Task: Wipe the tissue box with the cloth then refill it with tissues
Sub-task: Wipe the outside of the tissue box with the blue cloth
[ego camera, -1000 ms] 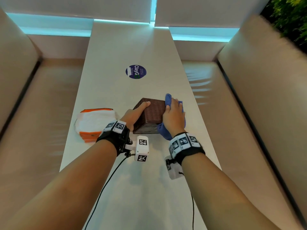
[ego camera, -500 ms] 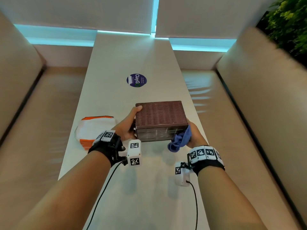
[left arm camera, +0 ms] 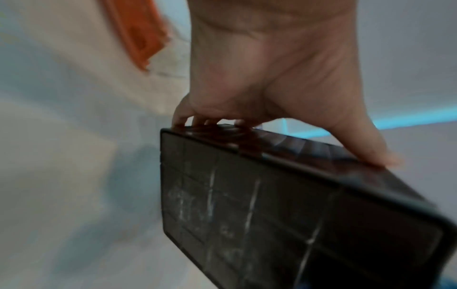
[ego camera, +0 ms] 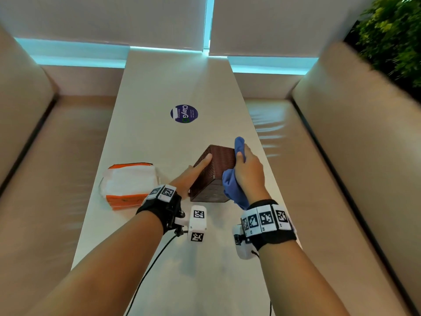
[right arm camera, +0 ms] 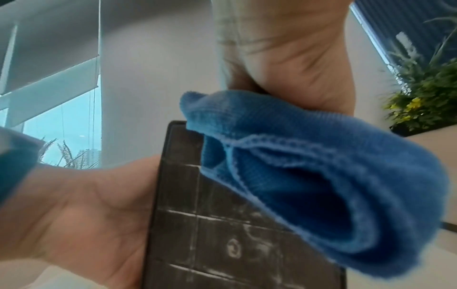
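The brown woven tissue box [ego camera: 214,172] is held tilted above the white table [ego camera: 182,270], its dark scuffed base [left arm camera: 272,205] facing me. My left hand [ego camera: 194,173] grips its left side, thumb on one face and fingers [left arm camera: 197,121] curled over the opposite edge. My right hand [ego camera: 248,172] holds the bunched blue cloth [ego camera: 230,185] against the box's right side. In the right wrist view the cloth [right arm camera: 309,176] drapes over the base [right arm camera: 222,224]. The box's right face is hidden. The white and orange tissue pack [ego camera: 129,183] lies on the table to the left.
A round blue sticker [ego camera: 184,113] sits further up the narrow table. Beige bench seats [ego camera: 57,179] run along both sides. Green plants [ego camera: 391,30] stand at the far right. Cables hang from both wrist cameras over the near table.
Half a second ago the box's long side faced me with the cloth at its near right corner. Now the box is turned end-on and my right hand and cloth lie along its right side.
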A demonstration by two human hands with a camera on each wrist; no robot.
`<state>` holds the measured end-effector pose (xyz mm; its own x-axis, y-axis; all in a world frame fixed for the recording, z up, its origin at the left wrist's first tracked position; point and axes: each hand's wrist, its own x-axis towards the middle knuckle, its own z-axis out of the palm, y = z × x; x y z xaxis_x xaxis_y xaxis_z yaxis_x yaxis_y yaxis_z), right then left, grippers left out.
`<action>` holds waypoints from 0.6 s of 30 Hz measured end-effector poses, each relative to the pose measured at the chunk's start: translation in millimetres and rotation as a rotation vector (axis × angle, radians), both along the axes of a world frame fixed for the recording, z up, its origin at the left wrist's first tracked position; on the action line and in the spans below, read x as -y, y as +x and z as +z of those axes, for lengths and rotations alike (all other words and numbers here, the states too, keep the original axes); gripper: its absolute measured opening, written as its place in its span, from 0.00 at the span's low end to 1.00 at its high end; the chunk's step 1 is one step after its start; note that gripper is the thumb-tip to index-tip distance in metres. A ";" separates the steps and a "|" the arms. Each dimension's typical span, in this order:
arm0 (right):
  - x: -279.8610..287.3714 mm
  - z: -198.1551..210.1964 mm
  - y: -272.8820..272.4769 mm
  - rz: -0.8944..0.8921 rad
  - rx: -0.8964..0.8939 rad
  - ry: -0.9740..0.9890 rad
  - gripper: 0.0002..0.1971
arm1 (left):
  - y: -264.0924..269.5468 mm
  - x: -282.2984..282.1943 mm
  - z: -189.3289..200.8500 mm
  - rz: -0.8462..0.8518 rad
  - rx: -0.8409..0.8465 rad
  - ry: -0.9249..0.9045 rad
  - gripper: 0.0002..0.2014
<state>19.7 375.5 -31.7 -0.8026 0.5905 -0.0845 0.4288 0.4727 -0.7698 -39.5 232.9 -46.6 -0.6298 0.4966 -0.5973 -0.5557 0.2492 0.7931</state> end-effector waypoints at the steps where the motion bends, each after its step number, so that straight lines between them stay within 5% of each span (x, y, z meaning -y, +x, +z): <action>1: 3.8 -2.1 0.5 0.002 0.016 0.015 0.24 | -1.1 1.2 -4.4 -0.025 0.017 0.011 0.30; 2: 6.7 -4.5 1.1 0.004 0.019 0.024 0.24 | -1.4 3.6 -9.0 -0.041 0.040 0.014 0.32; 5: 15.5 -5.7 1.9 0.013 0.061 0.077 0.24 | -4.8 8.8 -19.9 -0.052 0.086 -0.003 0.59; 6: 18.7 -7.1 0.6 0.037 0.096 0.119 0.24 | -3.7 11.6 -18.3 -0.063 0.090 -0.011 0.58; 9: 26.8 -6.4 -1.8 0.229 0.150 0.360 0.25 | -3.6 11.1 -14.3 -0.065 0.018 0.004 0.22; 10: 28.8 -7.4 -2.5 0.308 0.135 0.399 0.26 | -1.8 10.2 -11.4 -0.071 0.002 0.015 0.17; 14: 24.7 -8.2 -2.7 0.376 0.092 0.359 0.26 | -0.3 7.0 -3.8 -0.040 0.026 0.028 0.15; 18: 13.2 -8.6 -9.5 0.014 0.136 0.120 0.24 | -1.5 6.7 -3.8 -0.003 0.018 0.017 0.16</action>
<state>10.2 362.3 -40.3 -0.7969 0.5916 -0.1225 0.5178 0.5642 -0.6431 -40.9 226.2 -50.4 -0.6171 0.5087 -0.6004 -0.5695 0.2378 0.7868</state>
